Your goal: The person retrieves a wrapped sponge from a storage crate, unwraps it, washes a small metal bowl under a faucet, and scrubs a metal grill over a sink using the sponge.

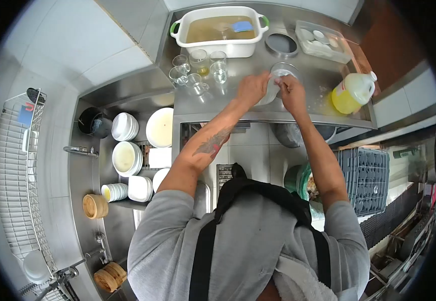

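Observation:
Both hands meet over the steel counter (238,108). My left hand (253,89) has its fingers closed at the edge of a pale, translucent item (268,95) that looks like a thin bag or sheet. Opposite it, my right hand (291,93) pinches close to the same item; what lies between its fingertips is too small to make out. Just behind the hands is a clear round glass or bowl (284,67), partly covered by them. Several drinking glasses (199,62) stand left of my left hand. A jug of yellow liquid (353,94) stands to the right.
A white tub (218,49) of murky water holds a blue sponge (242,26). Behind the hands are a round opening (281,44) and a plastic container (323,42). Stacked white dishes (127,158) fill the left sink area. Grey racks (363,180) stand at lower right.

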